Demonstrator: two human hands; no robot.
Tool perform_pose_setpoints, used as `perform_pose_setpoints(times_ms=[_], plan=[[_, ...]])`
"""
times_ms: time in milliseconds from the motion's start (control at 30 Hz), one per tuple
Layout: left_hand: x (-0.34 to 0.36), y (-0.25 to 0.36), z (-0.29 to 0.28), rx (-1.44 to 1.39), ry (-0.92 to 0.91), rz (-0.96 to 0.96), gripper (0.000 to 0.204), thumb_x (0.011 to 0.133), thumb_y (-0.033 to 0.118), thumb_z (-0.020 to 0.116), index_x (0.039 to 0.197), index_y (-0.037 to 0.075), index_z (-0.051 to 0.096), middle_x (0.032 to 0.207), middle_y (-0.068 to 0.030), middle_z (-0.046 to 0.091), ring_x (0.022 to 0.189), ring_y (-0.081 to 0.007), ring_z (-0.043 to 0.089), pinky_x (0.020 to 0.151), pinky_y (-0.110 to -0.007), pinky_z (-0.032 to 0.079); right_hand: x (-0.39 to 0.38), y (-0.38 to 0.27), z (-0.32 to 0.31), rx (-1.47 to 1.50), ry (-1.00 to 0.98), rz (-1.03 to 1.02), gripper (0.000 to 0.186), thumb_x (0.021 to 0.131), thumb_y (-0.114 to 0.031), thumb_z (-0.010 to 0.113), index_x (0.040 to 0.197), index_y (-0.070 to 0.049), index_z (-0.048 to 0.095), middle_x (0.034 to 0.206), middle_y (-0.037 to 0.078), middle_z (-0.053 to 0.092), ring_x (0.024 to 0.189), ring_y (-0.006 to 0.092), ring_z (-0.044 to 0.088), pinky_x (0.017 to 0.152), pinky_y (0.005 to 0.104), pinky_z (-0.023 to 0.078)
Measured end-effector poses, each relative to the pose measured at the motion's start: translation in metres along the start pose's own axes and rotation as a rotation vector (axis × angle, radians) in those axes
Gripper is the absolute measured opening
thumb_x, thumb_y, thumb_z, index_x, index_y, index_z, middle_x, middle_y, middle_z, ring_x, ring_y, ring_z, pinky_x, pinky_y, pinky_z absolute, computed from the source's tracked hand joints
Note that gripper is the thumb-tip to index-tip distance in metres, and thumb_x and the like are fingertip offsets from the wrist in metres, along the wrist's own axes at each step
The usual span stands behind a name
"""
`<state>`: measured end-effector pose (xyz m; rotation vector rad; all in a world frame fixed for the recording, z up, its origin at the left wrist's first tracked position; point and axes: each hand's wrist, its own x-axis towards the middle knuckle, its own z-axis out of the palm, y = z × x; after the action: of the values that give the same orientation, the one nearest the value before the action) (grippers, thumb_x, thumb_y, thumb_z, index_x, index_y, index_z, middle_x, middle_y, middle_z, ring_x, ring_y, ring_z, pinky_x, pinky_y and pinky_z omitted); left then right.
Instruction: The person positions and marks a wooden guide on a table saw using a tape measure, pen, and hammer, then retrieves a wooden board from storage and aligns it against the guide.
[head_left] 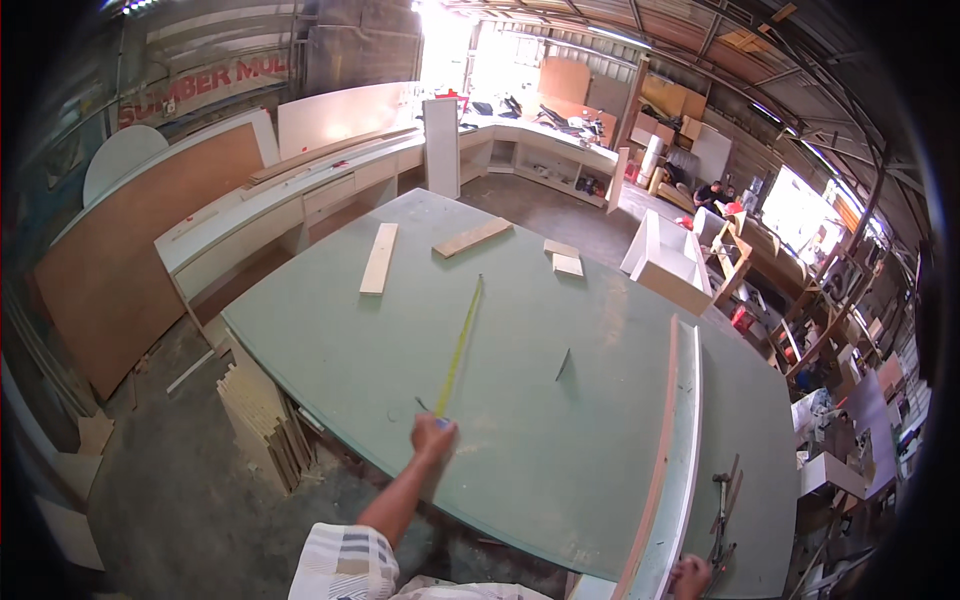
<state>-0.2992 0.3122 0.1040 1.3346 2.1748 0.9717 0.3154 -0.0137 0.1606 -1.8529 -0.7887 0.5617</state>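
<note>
One tape measure [458, 360]: yellow blade drawn out across the tabletop, its far end pointed toward the loose boards, its near end held in the left hand.
Left hand [434, 436]: fingers closed around the near end of the tape measure; case mostly hidden by the grip.
Right hand [690, 577]: fingers curled, seen at the lower edge, just beside the near end of the white strip; whether anything was pinched could not be told.
White strip [692, 440]: long, laid lengthwise on the right part of the table.
Brown strip [660, 458]: laid alongside, to the left of the white strip.
Table [540, 480]: broad, green-topped.
Pale board [378, 260]: laid flat left of the tape's far end.
Tan board [472, 238]: placed slantwise beyond that end.
Small blocks [567, 266]: two, set near each other, farther right.
Hammer [720, 480]: placed right of the white strip.
Board stack [262, 420]: stood on end by the table's left edge.
White cabinets [335, 195]: ranged behind, low and long.
</note>
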Motion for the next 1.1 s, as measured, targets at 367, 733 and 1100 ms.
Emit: perform_pose_setpoints(times_ms=[367, 733, 1100], plan=[[-0.268, 0.158, 0.022, -0.835, -0.757, 0.215, 0.055, 0.092, 0.046, 0.059, 0.116, -0.004, 0.057, 0.098, -0.0144, 0.064, 0.086, -0.0215, 0.063, 0.074, -0.035, 0.053, -0.097, -0.128, 0.220, 1.017, -0.922, 0.458, 0.062, 0.093, -0.038, 0.061, 0.143, -0.011, 0.034, 0.133, 0.014, 0.046, 0.107, 0.0281, 0.056, 0.083, 0.0434, 0.051], [-0.387, -0.035, 0.019, -0.316, -0.305, -0.027, 0.051, 0.089, 0.052, 0.056, 0.091, 0.002, 0.068, 0.079, -0.0159, 0.067, 0.074, -0.0271, 0.066, 0.068, -0.042, 0.050, 0.069, 0.017, 0.038, 0.268, -0.250, 0.381, 0.026, 0.086, -0.029, 0.062, 0.097, -0.005, 0.066, 0.079, 0.009, 0.065, 0.067, 0.0224, 0.061, 0.062, 0.0411, 0.051], [-0.813, -0.300, -0.099, 0.129, 0.124, -1.559, 0.040, 0.081, 0.039, 0.063, 0.101, 0.005, 0.071, 0.110, -0.0184, 0.068, 0.103, -0.0324, 0.066, 0.084, -0.042, 0.053, 0.097, 0.035, 0.059, -0.452, 0.217, -0.626, 0.028, 0.085, -0.028, 0.064, 0.100, -0.005, 0.066, 0.083, 0.010, 0.066, 0.072, 0.0251, 0.063, 0.067, 0.0439, 0.051]])
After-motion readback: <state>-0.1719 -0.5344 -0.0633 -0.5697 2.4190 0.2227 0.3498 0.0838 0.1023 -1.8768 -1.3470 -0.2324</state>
